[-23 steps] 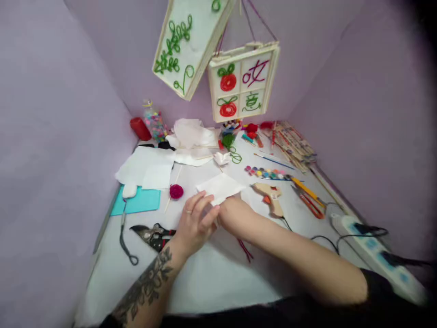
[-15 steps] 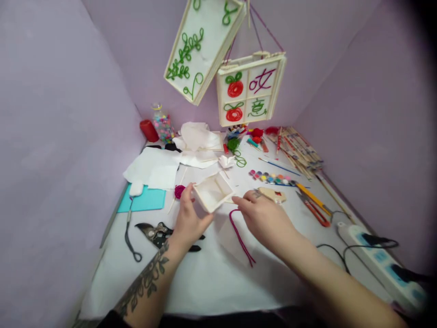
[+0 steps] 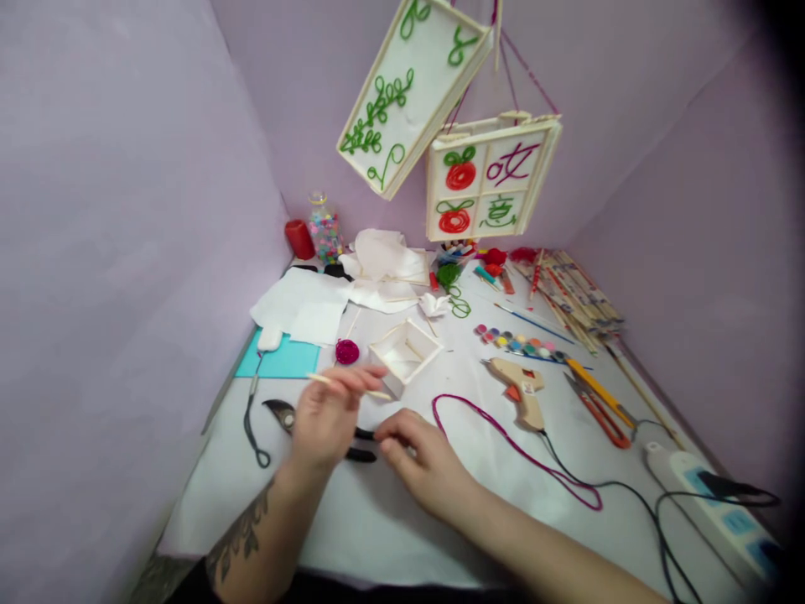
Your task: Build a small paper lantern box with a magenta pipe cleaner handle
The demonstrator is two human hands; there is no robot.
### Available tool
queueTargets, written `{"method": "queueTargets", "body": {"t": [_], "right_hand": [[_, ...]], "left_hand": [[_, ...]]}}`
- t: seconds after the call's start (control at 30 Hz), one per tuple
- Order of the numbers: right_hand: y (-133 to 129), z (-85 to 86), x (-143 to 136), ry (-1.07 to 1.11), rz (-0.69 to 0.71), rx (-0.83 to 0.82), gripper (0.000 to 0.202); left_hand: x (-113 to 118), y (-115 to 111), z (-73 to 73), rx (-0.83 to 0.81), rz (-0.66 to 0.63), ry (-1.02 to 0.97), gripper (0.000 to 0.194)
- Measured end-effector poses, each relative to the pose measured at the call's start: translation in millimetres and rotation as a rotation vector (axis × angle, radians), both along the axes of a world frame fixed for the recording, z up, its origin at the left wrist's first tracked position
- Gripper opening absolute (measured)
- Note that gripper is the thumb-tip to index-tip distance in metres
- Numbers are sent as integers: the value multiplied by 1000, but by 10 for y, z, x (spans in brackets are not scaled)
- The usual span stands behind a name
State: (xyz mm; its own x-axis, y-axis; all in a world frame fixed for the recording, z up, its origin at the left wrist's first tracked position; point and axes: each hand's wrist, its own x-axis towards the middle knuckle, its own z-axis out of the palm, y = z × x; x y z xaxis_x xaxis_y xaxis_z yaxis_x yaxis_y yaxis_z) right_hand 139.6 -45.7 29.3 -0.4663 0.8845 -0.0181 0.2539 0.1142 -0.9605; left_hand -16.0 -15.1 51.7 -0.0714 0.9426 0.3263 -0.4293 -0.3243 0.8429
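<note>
My left hand (image 3: 327, 419) is closed around a thin wooden stick (image 3: 319, 378), which pokes out on both sides of the fingers. Beneath it lie pruning shears (image 3: 362, 455) with black handles, their blade to the left and their middle hidden by the hand. My right hand (image 3: 428, 461) has its thumb and fingers pinched at the end of the upper handle. Just beyond both hands, a small open box (image 3: 418, 356) of sticks and white paper rests on the table. A loop of purple cord (image 3: 503, 432) lies right of my right hand.
A glue gun (image 3: 519, 390), red-handled snips (image 3: 604, 415) and a power strip (image 3: 710, 495) lie to the right, with a cable running along the table. Paint pots (image 3: 521, 344) sit behind. Two decorated lanterns (image 3: 494, 180) hang above the back. White paper (image 3: 302, 306) covers a turquoise sheet (image 3: 289, 361).
My left hand has let go of the box and now holds the stick. My right hand has moved left to the shears. The purple cord now lies farther right, and the view has shifted.
</note>
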Motion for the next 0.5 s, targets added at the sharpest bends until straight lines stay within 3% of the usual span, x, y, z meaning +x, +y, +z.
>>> {"method": "queueTargets", "body": {"t": [0.1, 0.2, 0.37, 0.5], "right_hand": [[-41, -33, -191, -458, 158, 293, 24], [-22, -103, -471, -727, 287, 360, 40], [45, -128, -717, -822, 337, 436, 18], [-18, 206, -304, -691, 292, 345, 19]], "left_hand": [[-269, 166, 55, -151, 207, -379, 18], [-458, 317, 42, -260, 254, -517, 13], [-551, 230, 148, -219, 181, -450, 19], [-722, -96, 414, -6, 153, -476, 27]]}}
